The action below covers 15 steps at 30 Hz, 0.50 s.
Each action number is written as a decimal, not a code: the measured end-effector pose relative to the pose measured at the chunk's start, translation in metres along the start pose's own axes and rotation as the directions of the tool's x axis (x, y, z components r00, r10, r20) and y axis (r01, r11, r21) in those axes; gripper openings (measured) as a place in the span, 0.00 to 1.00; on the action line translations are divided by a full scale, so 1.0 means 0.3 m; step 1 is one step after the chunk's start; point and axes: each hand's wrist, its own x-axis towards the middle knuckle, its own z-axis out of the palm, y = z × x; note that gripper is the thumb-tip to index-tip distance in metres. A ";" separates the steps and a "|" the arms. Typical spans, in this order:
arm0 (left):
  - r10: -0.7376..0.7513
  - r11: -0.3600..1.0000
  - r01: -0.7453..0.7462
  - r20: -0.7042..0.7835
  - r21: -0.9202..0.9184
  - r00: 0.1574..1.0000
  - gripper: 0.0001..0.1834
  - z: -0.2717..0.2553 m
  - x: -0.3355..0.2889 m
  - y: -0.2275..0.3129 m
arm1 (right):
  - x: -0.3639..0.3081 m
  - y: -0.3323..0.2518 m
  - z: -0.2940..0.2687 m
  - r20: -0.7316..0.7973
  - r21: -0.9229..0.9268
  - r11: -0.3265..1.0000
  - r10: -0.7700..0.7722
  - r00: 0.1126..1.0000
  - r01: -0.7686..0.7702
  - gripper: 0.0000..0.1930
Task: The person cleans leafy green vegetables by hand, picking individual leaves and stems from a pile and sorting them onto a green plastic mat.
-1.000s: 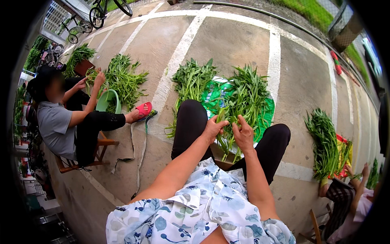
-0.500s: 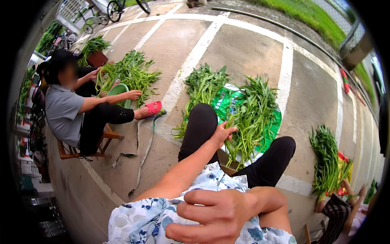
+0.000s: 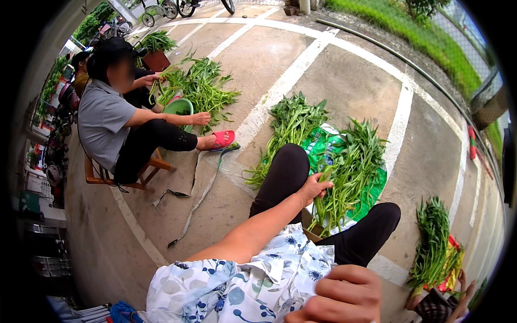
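My left hand (image 3: pixel 315 189) reaches between my knees, fingers closed on a green stalk of what looks like water spinach (image 3: pixel 327 173). Just beyond and beside it, a loose pile of the same long-leaved greens (image 3: pixel 353 172) lies on a green and white plastic sack (image 3: pixel 371 189). A second heap (image 3: pixel 293 121) rests to the left of the sack, partly behind my left knee. At the lower edge, in front of my patterned blouse, my right hand (image 3: pixel 344 293) is curled with its knuckles up. Its palm side is hidden, so whatever it may hold does not show.
On the left a person on a wooden stool (image 3: pixel 145 171) handles greens (image 3: pixel 207 89) beside a green basin (image 3: pixel 179 107). A loose strap (image 3: pixel 196 202) trails over the concrete. Far right, more greens (image 3: pixel 431 239) lie by a red and yellow sack (image 3: pixel 452 261), near another person's hands.
My right hand has moved right and down in the picture, its fingers more tightly curled. The left hand stays at the greens. The whole view has shifted, moving the scene rightward.
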 end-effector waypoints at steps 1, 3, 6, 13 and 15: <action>-0.002 1.000 0.002 0.011 0.004 1.000 0.20 0.010 0.005 -0.011 | -0.003 -0.018 -0.012 -0.063 -0.105 0.994 0.020 0.998 -0.026 0.12; -0.016 1.000 0.016 -0.029 -0.001 0.999 0.20 -0.007 0.017 -0.013 | 0.009 -0.048 -0.045 -0.094 -0.197 0.976 0.072 0.993 -0.090 0.14; 0.015 1.000 -0.016 -0.029 -0.022 0.999 0.20 -0.009 0.021 -0.028 | 0.036 -0.076 -0.088 -0.008 -0.213 0.962 0.175 0.984 -0.173 0.12; 0.013 0.999 -0.014 -0.003 -0.031 1.000 0.14 0.013 0.024 -0.025 | 0.005 -0.061 -0.047 -0.136 -0.024 0.986 0.158 0.978 -0.162 0.04; 0.019 1.000 -0.019 -0.002 -0.002 1.000 0.15 0.010 0.026 -0.015 | 0.011 -0.035 -0.004 -0.184 0.041 0.996 0.088 0.979 -0.082 0.04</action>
